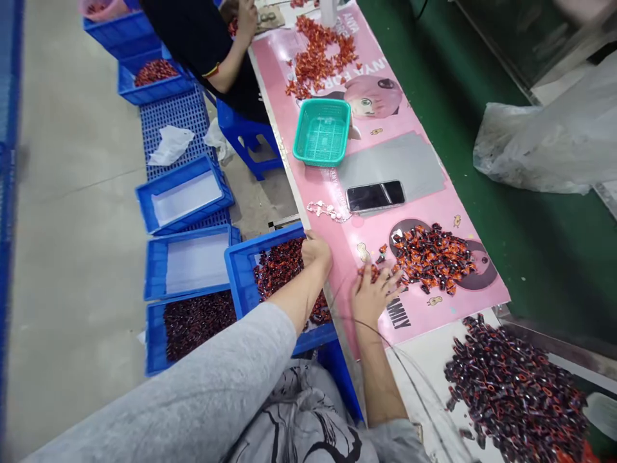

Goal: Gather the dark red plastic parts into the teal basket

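My left hand (pixel 315 251) is closed at the table's edge, just above a blue crate (pixel 241 273) filled with small dark red-and-black parts; whether it holds any is hidden. My right hand (pixel 375 292) lies flat with fingers spread on the pink mat (pixel 429 154), touching the near edge of a pile of orange-and-black parts (pixel 431 257). A larger heap of dark parts (pixel 511 386) lies at the near right on the white surface.
A black phone (pixel 375 195) and a teal basket (pixel 322 131) sit further along the mat. Another person's arm (pixel 231 61) works beside an orange pile (pixel 318 58). Several blue crates (pixel 186 196) line the floor at left. A plastic bag (pixel 554 141) lies at right.
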`<state>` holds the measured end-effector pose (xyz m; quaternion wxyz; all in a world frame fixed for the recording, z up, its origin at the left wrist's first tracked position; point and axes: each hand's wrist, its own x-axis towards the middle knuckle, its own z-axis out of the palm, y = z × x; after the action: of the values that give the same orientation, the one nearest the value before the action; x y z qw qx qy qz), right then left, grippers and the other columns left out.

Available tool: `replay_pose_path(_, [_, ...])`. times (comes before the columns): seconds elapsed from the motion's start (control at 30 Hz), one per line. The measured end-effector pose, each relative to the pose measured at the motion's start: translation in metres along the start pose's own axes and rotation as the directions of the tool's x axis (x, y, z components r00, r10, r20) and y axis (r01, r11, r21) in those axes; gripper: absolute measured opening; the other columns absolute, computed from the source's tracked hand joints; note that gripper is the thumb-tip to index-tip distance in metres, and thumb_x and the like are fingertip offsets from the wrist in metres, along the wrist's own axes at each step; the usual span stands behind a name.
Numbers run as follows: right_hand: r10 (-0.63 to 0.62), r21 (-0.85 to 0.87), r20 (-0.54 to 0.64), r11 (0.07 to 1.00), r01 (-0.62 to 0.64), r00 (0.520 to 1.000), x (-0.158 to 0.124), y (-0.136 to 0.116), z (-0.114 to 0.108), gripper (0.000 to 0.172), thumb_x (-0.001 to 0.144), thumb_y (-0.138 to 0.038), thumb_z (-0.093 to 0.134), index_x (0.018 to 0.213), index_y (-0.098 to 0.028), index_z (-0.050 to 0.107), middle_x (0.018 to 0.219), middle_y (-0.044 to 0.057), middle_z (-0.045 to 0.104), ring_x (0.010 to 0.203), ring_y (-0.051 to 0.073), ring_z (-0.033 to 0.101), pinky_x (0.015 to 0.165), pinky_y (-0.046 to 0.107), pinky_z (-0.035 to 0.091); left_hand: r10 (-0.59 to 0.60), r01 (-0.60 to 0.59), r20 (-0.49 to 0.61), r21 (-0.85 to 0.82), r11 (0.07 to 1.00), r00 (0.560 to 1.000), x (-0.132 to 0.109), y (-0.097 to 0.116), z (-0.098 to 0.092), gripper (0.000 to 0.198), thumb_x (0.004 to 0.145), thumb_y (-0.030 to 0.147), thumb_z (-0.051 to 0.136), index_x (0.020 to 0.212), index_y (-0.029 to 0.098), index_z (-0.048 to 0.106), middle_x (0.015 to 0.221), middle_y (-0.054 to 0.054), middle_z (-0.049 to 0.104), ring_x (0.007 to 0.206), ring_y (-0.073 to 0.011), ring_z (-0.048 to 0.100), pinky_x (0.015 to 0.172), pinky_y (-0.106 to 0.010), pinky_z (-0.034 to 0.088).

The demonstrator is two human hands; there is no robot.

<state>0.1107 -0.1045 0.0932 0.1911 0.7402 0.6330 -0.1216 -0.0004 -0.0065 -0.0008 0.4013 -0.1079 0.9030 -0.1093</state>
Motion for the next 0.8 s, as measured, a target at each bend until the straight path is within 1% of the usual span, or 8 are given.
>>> replay_pose_path(0.07, [0.056,-0.021,-0.034,0.998,-0.057,0.998,0.028,0.018,-0.005,0.056,0.101,-0.030,0.041,0.157,-0.024,0.042,0.168,0.023,0.017,0.154,0.052,0.003,0.105,0.087,0.020,0.001,-0.001,0.016,-0.024,1.000,1.000,-0.001,0.000,-0.001,0.033,0.100,0.042,0.061,0.117,0.015,0.067,0.117,-0.010,0.070,0.104,-0.0226,0.069,0.093,-0.045,0.059])
replay_pose_path(0.13, [0.073,-0.036,-0.063,0.996,-0.075,0.995,0.038,0.027,-0.013,0.058,0.102,-0.035,0.040,0.158,-0.020,0.039,0.169,0.024,0.011,0.154,0.052,-0.004,0.105,0.087,0.018,0.002,-0.001,0.034,-0.034,0.999,0.999,-0.002,0.000,-0.002,0.033,0.100,0.043,0.061,0.116,0.014,0.067,0.116,-0.009,0.071,0.103,-0.0223,0.070,0.093,-0.045,0.059])
replay_pose_path(0.23, [-0.007,-0.041,-0.023,0.999,0.006,1.000,0.023,0.021,-0.020,0.064,0.100,-0.044,0.044,0.158,-0.016,0.039,0.169,0.024,0.012,0.155,0.051,-0.003,0.110,0.083,0.017,-0.008,0.009,0.059,-0.019,1.000,0.998,-0.003,0.001,-0.002,0.034,0.100,0.043,0.061,0.116,0.014,0.067,0.116,-0.009,0.071,0.102,-0.0222,0.070,0.092,-0.045,0.059])
replay_pose_path(0.37, [-0.125,-0.009,0.116,0.992,0.126,0.985,0.002,0.012,-0.019,0.056,0.100,-0.049,0.045,0.152,-0.027,0.050,0.168,0.016,0.026,0.156,0.044,0.008,0.114,0.079,0.016,-0.015,0.012,0.079,0.035,0.999,0.997,0.002,0.001,0.002,0.034,0.100,0.044,0.060,0.115,0.014,0.067,0.113,-0.009,0.071,0.100,-0.0219,0.070,0.090,-0.044,0.059])
replay_pose_path(0.53, [-0.136,0.001,0.139,0.991,0.137,0.981,0.024,0.033,-0.007,0.069,0.103,-0.043,0.036,0.160,-0.005,0.028,0.167,0.028,0.016,0.156,0.047,-0.006,0.112,0.083,0.008,0.010,-0.019,0.123,0.074,0.997,0.992,0.008,-0.001,0.007,0.035,0.100,0.045,0.060,0.114,0.014,0.067,0.110,-0.008,0.072,0.098,-0.0214,0.070,0.089,-0.043,0.060])
replay_pose_path(0.6, [-0.282,0.043,0.196,0.959,0.279,0.939,0.029,0.040,-0.006,0.066,0.103,-0.040,0.037,0.158,-0.005,0.032,0.166,0.024,0.025,0.158,0.038,0.005,0.121,0.070,0.016,0.011,-0.020,0.145,0.062,0.998,0.989,0.007,0.000,0.006,0.035,0.100,0.045,0.060,0.115,0.014,0.067,0.112,-0.008,0.072,0.099,-0.0216,0.070,0.090,-0.043,0.060])
replay_pose_path(0.7, [-0.540,0.128,0.272,0.841,0.526,0.797,0.028,0.042,-0.006,0.055,0.102,-0.039,0.039,0.152,-0.018,0.047,0.160,0.011,0.044,0.154,0.023,0.030,0.125,0.045,0.028,0.003,-0.005,0.191,0.008,1.000,0.982,-0.002,0.003,0.002,0.034,0.100,0.044,0.061,0.116,0.014,0.067,0.114,-0.009,0.071,0.101,-0.0217,0.070,0.091,-0.044,0.059])
replay_pose_path(0.8, [-0.641,0.131,0.250,0.765,0.631,0.726,0.029,0.043,-0.008,0.054,0.103,-0.036,0.037,0.153,-0.018,0.046,0.156,0.011,0.049,0.150,0.023,0.038,0.122,0.045,0.032,0.006,0.016,0.247,-0.083,0.996,0.969,-0.011,0.003,-0.010,0.033,0.100,0.041,0.062,0.119,0.015,0.066,0.117,-0.009,0.070,0.102,-0.0222,0.069,0.091,-0.045,0.060])
